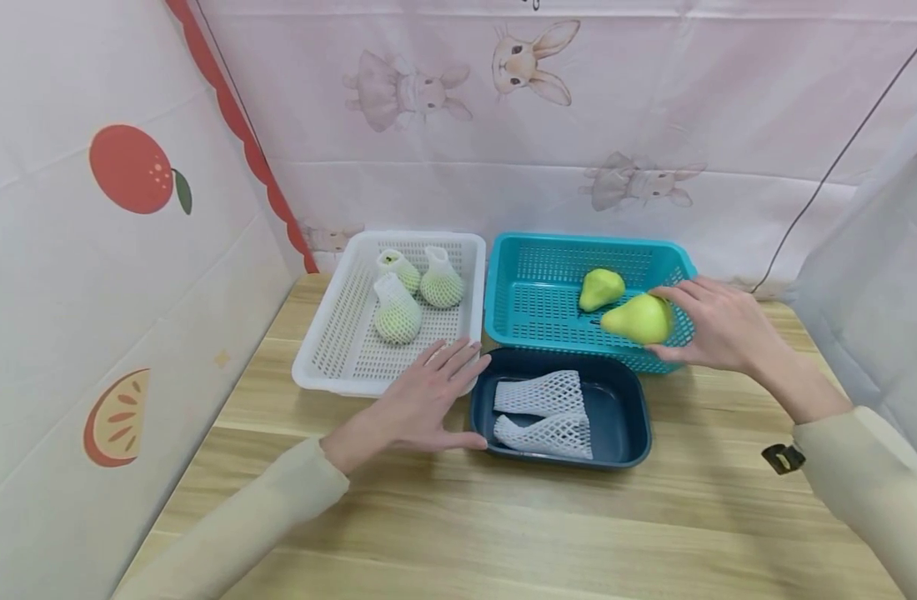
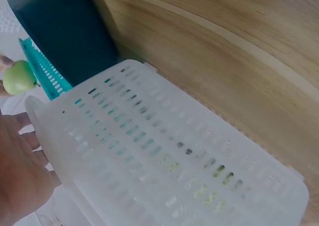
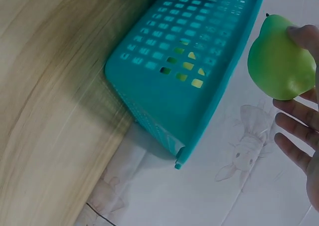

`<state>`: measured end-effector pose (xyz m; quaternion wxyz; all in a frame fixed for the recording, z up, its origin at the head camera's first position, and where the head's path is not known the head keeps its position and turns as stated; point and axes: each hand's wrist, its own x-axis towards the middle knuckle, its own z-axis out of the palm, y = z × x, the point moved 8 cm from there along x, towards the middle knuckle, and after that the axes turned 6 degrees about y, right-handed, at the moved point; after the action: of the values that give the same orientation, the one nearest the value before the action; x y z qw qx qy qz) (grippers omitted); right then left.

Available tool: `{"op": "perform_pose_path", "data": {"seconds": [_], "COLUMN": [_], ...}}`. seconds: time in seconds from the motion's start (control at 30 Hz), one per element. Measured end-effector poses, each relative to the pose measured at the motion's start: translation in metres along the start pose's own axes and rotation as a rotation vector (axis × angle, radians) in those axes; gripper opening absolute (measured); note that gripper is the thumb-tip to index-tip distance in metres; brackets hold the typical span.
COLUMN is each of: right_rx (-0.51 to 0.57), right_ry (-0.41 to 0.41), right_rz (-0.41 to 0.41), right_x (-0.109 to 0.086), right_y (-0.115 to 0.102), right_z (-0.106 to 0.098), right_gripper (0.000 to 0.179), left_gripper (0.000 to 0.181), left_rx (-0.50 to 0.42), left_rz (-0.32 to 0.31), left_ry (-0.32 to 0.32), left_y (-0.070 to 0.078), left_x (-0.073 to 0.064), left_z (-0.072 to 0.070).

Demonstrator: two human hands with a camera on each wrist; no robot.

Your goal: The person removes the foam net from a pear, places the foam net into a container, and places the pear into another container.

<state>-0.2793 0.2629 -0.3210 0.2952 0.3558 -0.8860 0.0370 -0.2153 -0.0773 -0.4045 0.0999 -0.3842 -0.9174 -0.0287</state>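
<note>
My right hand (image 1: 721, 325) pinches a yellow-green pear (image 1: 642, 319) between thumb and fingers, above the right side of the teal basket (image 1: 533, 335). In the right wrist view the same pear (image 3: 281, 59) is held over the basket's rim. A second pear (image 1: 603, 289) lies inside that basket. With fingers spread, my left hand (image 1: 428, 400) lies between the white basket (image 1: 338, 385) and the dark blue tray (image 1: 619, 417), its fingertips by the white basket's near right corner. Two white foam net sleeves (image 1: 544, 433) lie in the tray.
Several pears in foam nets (image 1: 398, 312) sit in the white basket. The baskets stand side by side at the back of the wooden table (image 1: 503, 533), against a pink printed cloth (image 1: 458, 125). A patterned white cloth (image 1: 68, 292) hangs along the left.
</note>
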Motion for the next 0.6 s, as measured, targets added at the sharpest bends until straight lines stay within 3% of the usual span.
{"op": "perform_pose_path", "data": {"seconds": [0.6], "right_rx": [-0.059], "right_ry": [-0.030], "right_rz": [-0.092], "right_x": [0.010], "right_y": [0.014], "right_z": [0.033], "right_gripper": [0.081], "left_gripper": [0.111], "left_rx": [0.017], "left_rz": [-0.055], "left_ry": [-0.025], "left_y": [-0.021], "left_x": [-0.008], "left_z": [0.002]}}
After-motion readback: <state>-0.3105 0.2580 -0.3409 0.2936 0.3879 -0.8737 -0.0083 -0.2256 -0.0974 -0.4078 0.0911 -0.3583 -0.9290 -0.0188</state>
